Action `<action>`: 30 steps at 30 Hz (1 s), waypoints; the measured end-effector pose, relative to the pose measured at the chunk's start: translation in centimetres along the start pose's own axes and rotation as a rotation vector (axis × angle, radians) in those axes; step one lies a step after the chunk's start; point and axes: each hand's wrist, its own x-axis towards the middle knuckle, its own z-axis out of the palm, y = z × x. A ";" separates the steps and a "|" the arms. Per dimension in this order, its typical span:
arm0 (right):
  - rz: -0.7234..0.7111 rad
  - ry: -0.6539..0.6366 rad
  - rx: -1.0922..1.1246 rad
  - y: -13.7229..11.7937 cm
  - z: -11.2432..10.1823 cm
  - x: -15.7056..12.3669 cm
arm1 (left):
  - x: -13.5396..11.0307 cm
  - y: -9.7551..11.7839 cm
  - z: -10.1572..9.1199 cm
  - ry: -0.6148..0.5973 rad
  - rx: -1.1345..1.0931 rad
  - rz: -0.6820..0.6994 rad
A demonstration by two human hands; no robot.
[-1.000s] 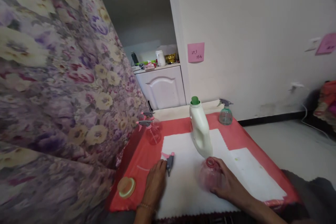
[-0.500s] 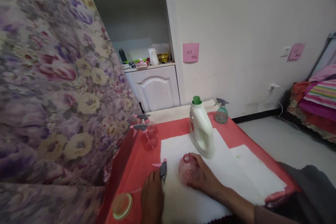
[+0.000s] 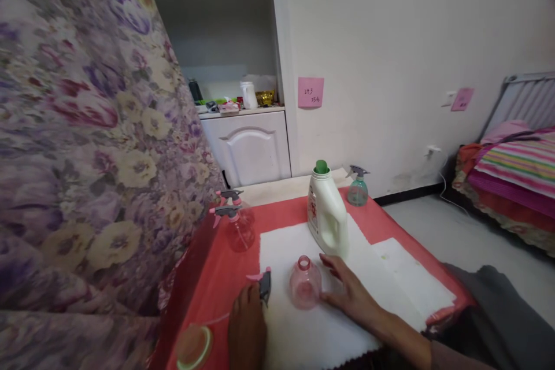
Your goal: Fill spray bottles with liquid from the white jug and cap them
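A round pink see-through bottle without a top stands upright on the white cloth. Beside its right side is my right hand, thumb and fingers apart; whether the thumb still touches the bottle I cannot tell. My left hand is closed around a grey and pink trigger spray head, whose thin tube sticks out to the left. Behind the pink bottle stands a large pale green jug with a green piece in its open neck.
Two pink spray bottles stand at the table's back left. A green spray bottle is at the back right. An orange round lid-like object lies front left on the red tablecloth. A floral curtain hangs along the left.
My right hand has let go of the pink bottle and opened to its right. The left hand keeps the spray head in nearly the same place. The view has shifted slightly to the right.
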 end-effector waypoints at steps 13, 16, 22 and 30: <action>0.090 0.346 0.194 -1.2 -7.4 6.8 | -0.7 2.0 0.5 0.271 -0.468 0.157; 0.089 0.280 0.194 -1.2 -6.7 8.1 | -0.6 5.3 0.4 0.173 -0.728 0.087; 0.124 0.248 0.157 -0.8 -6.2 10.0 | -0.3 8.2 1.4 0.010 -0.972 0.022; 0.140 0.318 0.086 -0.5 -6.0 11.6 | 0.2 7.9 1.2 -0.081 -0.934 -0.004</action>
